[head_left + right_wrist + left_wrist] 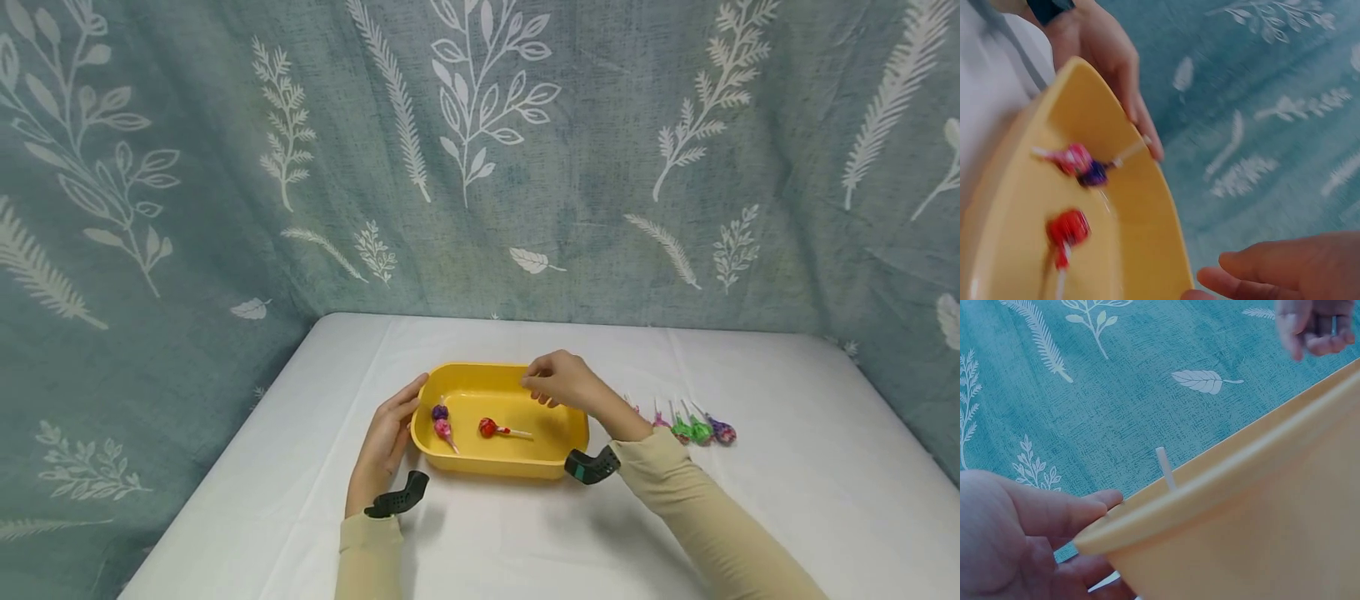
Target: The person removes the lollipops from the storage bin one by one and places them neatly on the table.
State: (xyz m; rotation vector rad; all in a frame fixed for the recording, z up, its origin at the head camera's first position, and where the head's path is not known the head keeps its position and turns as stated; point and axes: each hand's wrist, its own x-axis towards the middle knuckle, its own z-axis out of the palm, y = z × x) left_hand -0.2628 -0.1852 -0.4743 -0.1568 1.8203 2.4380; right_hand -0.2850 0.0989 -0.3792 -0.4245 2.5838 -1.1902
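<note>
A yellow tray (495, 468) stands on the table. At its left end lie a purple lollipop (440, 412) and a pink lollipop (443, 428); a red lollipop (488, 427) lies near the middle. My left hand (387, 429) touches the tray's left end from outside, its fingers fairly straight along the wall and rim. Over the tray's right back part hovers my right hand (564, 383), fingers loosely bent, with no lollipop visible in them. The right wrist view shows only part of this hand (1291, 269), beside the rim.
Right of the tray lie several more lollipops, among them a green lollipop (701, 432) and a purple lollipop (722, 432). My right forearm partly covers that row. A white cloth (495, 542) covers the table, and a patterned teal curtain (585, 200) hangs behind.
</note>
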